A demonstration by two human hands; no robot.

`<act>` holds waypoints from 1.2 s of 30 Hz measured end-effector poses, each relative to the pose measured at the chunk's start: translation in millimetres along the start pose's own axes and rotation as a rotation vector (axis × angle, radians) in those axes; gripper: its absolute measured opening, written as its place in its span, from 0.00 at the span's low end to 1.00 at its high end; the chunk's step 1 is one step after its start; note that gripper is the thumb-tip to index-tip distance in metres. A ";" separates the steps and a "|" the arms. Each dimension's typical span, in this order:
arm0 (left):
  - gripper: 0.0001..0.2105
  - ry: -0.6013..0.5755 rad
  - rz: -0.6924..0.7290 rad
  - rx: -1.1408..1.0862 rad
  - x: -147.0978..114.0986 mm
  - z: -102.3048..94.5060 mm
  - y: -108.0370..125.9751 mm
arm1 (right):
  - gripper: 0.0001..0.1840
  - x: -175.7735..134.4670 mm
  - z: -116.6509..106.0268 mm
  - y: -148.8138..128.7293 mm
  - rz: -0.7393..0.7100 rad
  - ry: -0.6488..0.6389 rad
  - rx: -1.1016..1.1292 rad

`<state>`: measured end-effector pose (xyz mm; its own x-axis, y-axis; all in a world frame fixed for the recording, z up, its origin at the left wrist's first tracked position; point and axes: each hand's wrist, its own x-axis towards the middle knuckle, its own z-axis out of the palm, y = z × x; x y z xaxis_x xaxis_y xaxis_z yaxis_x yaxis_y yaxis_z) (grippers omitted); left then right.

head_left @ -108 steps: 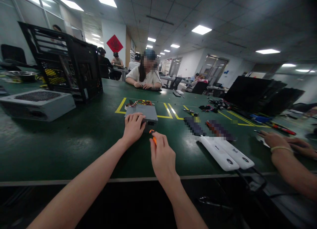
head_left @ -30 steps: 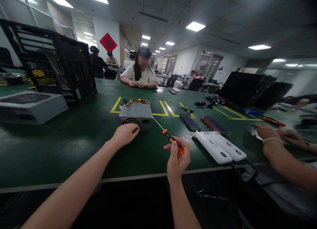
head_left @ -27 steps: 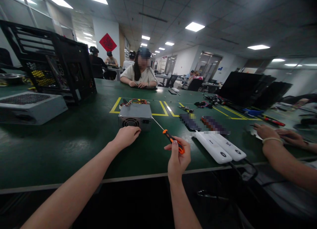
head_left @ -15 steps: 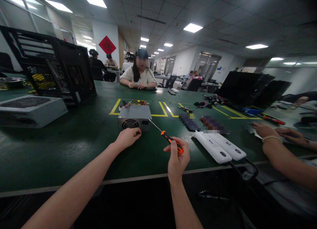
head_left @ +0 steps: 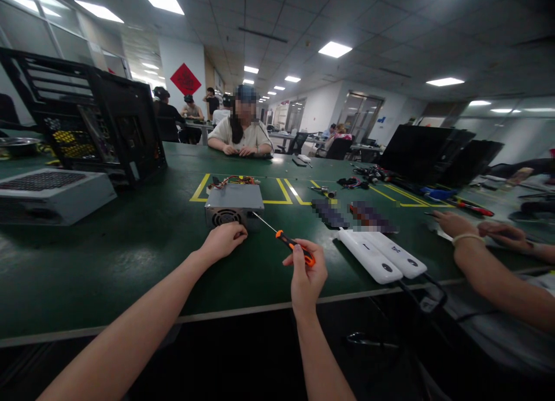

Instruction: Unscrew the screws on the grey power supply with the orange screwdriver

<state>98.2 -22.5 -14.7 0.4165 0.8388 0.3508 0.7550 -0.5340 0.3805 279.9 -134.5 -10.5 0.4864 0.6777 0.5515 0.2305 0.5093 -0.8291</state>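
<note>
A grey computer power supply [head_left: 234,197] stands on the green table, its fan grille turned toward me and coloured cables [head_left: 236,181] bunched behind it. My left hand [head_left: 225,239] rests close against its lower front, fingers curled; what they hold, if anything, is hidden. In my right hand [head_left: 309,268] is a screwdriver [head_left: 286,239] with an orange and black handle. Its thin shaft points up and left, and the tip meets or nearly meets the front face beside the socket; contact cannot be made out.
Two white power banks [head_left: 368,253] with cables lie to the right, below blurred phones [head_left: 329,214]. At left stand a black computer case [head_left: 143,135] and another power supply [head_left: 78,196]. A co-worker's hands [head_left: 459,225] are at right; another person [head_left: 240,135] sits opposite.
The screwdriver has shifted slightly left, its tip going from the power supply's upper right edge to its front face near the socket. My left hand stays put.
</note>
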 end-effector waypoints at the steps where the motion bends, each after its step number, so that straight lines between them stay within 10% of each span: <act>1: 0.08 0.021 -0.008 -0.065 0.2 -1.9 1.1 | 0.09 0.0 0.0 0.1 0.001 -0.004 0.003; 13: 0.14 0.092 -0.212 -1.120 0.6 -26.7 14.2 | 0.07 -0.8 -2.4 1.8 -0.054 -0.052 0.010; 36: 0.15 0.061 -0.239 -1.346 1.9 -22.2 7.2 | 0.06 -1.6 -2.5 0.8 -0.095 -0.150 -0.043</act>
<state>93.2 -27.1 7.7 0.2977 0.9369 0.1832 -0.2817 -0.0972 0.9546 281.4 -136.5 -12.3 0.3301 0.7006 0.6327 0.3067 0.5543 -0.7738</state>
